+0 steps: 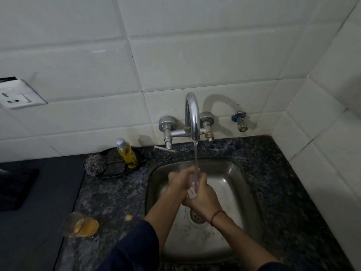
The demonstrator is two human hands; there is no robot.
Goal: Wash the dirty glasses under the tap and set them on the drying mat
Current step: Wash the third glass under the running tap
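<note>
Two dark-sleeved arms (136,243) extended over the stainless steel sink (244,192). Left of them, on the speckled dark stone counter (117,192), sat a clear glass with orange residue (80,224), unwashed and well apart from the hands. Farther in, the left hand (180,180) and the right hand (204,198) both gripped a clear drinking glass (192,185) from its two sides. They held it above the basin, directly in the thin water stream (196,153) from the curved chrome tap (192,116).

The step in hand was, I judged, the rinsing of this glass. The next move would call for a firm hold on the wet, slippery glass and a carry leftward to the dark flat mat (15,188) at the far left, probably the drying mat. A yellow soap bottle (127,153) stood near the tap.
</note>
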